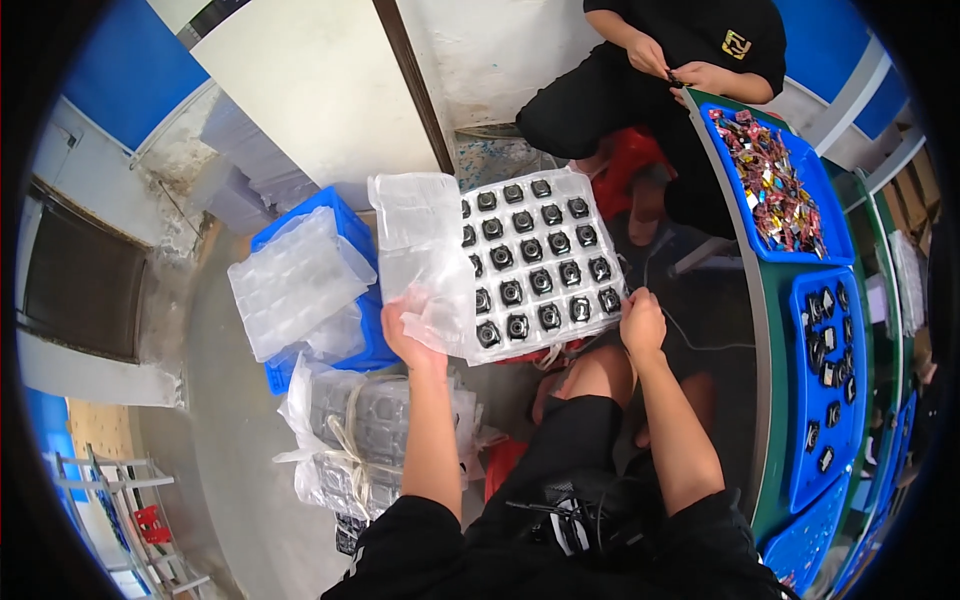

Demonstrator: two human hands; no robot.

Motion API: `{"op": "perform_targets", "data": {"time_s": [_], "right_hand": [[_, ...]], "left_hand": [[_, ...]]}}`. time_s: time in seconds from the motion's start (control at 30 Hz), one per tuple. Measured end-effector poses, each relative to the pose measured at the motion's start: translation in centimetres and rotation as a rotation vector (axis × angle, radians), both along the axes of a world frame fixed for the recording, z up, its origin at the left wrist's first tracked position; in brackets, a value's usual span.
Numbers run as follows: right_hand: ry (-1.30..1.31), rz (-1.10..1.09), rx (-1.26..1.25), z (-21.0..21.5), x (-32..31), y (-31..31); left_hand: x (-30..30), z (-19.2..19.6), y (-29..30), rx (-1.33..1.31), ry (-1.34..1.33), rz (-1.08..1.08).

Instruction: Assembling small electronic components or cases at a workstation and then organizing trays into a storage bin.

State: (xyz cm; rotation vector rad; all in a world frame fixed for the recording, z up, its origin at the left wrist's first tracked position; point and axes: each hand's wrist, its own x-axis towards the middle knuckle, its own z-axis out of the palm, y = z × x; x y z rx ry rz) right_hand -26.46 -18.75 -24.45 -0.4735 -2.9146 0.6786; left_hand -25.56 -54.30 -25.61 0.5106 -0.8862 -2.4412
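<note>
I hold a white moulded tray [552,338] in front of me, its pockets filled with rows of small black camera-like modules [531,248]. A translucent plastic sheet [425,235] covers the tray's left side and hides part of the first column. My left hand [413,338] grips the sheet and tray at the near left corner, its fingers partly under them. My right hand [643,322] is closed on the tray's near right corner, with the thumb towards the edge.
At left, a blue crate [368,325] carries translucent trays [300,275]. Nearer stands a tied, plastic-wrapped tray stack [350,425]. On the right bench, blue bins hold colourful small parts [770,185] and black modules [828,340]. A co-worker [690,60] sits across, handling a small dark piece.
</note>
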Motion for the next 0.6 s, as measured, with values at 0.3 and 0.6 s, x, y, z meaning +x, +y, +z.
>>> {"op": "perform_targets", "data": {"time_s": [0.3,0.6], "right_hand": [[0.145,-0.073,-0.365,-3.3,-3.4,2.9],[-0.038,0.064,-0.370,-2.7,-5.5,2.9]], "left_hand": [[0.3,0.5,-0.1,-0.687,-0.637,-0.019],[-0.8,-3.5,4.2,-0.964,-0.730,-0.426]]}}
